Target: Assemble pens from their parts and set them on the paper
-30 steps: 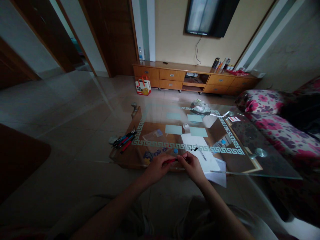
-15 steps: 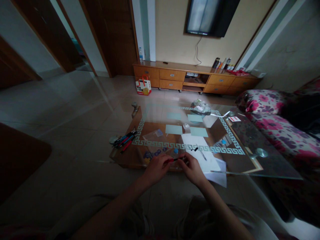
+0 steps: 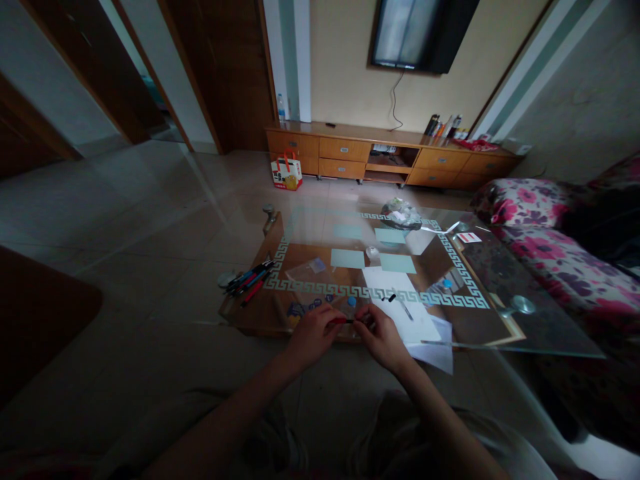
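One camera sat on my head, looking forward and down; my hands were close below it; the glass desk (image 3: 490,333) lay just beyond; the far wall stood well off.

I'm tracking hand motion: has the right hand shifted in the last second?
Yes. The right hand has slid slightly left, away from the white paper, closing on the red pen.

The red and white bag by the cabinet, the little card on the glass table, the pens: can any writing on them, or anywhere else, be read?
No text can be read.
Shopping bag: print in red and yellow, too blurred to read.
Red and white card: marks too small to read.
Pens at the table's left edge: no legible labels.
Books on the cabinet: spines too small.
White paper: shows no writing.
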`<action>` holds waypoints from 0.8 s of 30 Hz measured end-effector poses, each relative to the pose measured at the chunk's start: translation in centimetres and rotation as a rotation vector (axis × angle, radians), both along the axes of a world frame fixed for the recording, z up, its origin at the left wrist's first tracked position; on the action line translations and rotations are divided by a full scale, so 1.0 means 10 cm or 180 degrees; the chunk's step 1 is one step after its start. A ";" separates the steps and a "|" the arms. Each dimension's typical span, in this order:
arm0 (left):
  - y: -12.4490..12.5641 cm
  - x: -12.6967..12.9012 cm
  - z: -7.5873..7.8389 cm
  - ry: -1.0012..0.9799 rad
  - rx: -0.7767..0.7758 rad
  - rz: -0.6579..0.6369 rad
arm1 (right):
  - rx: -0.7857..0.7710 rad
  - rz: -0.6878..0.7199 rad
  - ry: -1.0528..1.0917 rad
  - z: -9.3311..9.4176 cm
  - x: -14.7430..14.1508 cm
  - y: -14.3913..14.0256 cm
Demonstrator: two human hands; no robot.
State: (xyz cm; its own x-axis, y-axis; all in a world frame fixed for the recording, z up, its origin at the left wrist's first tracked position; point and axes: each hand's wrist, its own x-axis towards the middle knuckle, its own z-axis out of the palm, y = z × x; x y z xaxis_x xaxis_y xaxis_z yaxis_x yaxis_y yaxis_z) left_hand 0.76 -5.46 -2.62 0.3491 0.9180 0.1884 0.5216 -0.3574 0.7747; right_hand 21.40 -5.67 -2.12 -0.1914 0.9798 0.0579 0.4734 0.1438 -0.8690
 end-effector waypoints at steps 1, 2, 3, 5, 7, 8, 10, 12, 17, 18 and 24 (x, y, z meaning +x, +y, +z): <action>0.00 0.00 0.00 0.0002 0.0002 -0.0001 | 0.0059 0.0007 -0.0037 0.00 0.00 0.00; 0.00 0.00 0.01 0.0003 0.0009 -0.0009 | 0.0126 0.0023 -0.0083 0.01 0.00 0.00; -0.01 0.00 0.01 0.0003 0.0019 -0.0020 | 0.0187 0.0050 -0.0130 0.03 0.00 0.00; -0.01 0.00 0.02 0.0014 0.0030 -0.0033 | 0.0275 0.0109 -0.0216 0.05 -0.01 0.01; -0.01 0.00 0.02 0.0044 0.0026 -0.0024 | 0.0321 0.0180 -0.0278 0.06 -0.01 0.01; -0.02 0.00 0.02 0.0058 0.0026 -0.0009 | 0.0326 0.0201 -0.0296 0.05 -0.01 0.01; -0.01 -0.01 0.01 0.0084 0.0038 0.0029 | 0.0285 0.0160 -0.0284 0.02 -0.01 0.01; -0.01 -0.01 0.01 0.0094 0.0056 0.0072 | 0.0212 0.0097 -0.0249 -0.01 -0.01 0.00; 0.00 -0.01 0.00 0.0095 0.0048 0.0095 | 0.0303 0.0222 -0.0291 0.01 -0.01 -0.01; 0.00 -0.01 0.00 0.0101 0.0049 0.0093 | 0.0345 0.0257 -0.0307 0.02 -0.01 -0.01; 0.00 -0.01 -0.01 0.0143 0.0069 0.0133 | 0.0290 0.0246 -0.0348 0.04 -0.01 -0.01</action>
